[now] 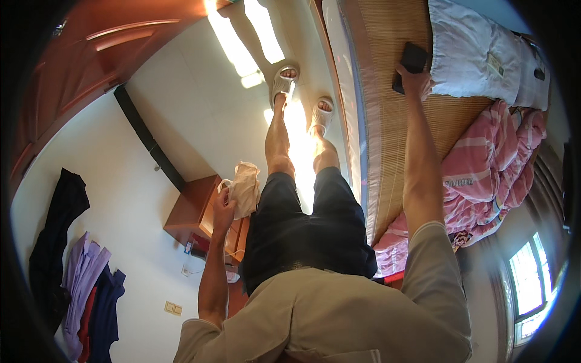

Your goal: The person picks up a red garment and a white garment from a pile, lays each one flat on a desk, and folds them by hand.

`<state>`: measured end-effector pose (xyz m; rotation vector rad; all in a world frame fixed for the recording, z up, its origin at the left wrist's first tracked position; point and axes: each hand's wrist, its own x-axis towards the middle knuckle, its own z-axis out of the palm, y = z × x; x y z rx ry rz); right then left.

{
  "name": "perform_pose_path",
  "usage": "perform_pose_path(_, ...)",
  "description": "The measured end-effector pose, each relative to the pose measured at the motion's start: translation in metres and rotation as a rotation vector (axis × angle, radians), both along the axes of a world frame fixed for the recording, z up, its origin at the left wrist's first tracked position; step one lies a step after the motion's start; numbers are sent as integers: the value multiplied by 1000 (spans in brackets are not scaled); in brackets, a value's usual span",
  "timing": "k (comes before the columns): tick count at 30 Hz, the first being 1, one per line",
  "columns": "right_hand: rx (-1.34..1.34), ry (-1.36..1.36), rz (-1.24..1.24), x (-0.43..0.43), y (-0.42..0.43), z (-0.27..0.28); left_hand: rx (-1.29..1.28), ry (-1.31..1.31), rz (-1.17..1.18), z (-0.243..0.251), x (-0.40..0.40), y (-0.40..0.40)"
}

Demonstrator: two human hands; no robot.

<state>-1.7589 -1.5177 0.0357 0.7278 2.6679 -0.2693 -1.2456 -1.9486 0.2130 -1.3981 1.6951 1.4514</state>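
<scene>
My left hand is shut on a crumpled cream cloth or soft bag, which hangs beside my left thigh with a loop of it by the fingers. Out over the bed, my right hand grips a flat dark object, perhaps a phone or a wallet, above the woven bamboo mat. Just past that hand lies a white cloth or pillow, with a small pale label-like piece on it. Whether the dark object rests on the mat, I cannot tell.
A pink striped quilt is heaped on the bed to the right. At the left stand a wooden cabinet and a reddish wooden wardrobe or door. Several garments hang by the white wall. The bed's edge runs along my right leg.
</scene>
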Motion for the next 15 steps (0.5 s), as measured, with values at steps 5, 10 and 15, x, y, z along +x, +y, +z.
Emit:
perform_pose_path(5, 0, 42, -122, 25, -22, 19, -49, 27, -87, 3, 21, 12)
perform_pose_path(10, -10, 71, -64, 28, -21, 21, -54, 0, -48, 3, 52, 22)
perform_pose_path(15, -20, 95, -15, 27, -20, 20, 17, -18, -60, 5, 39, 23)
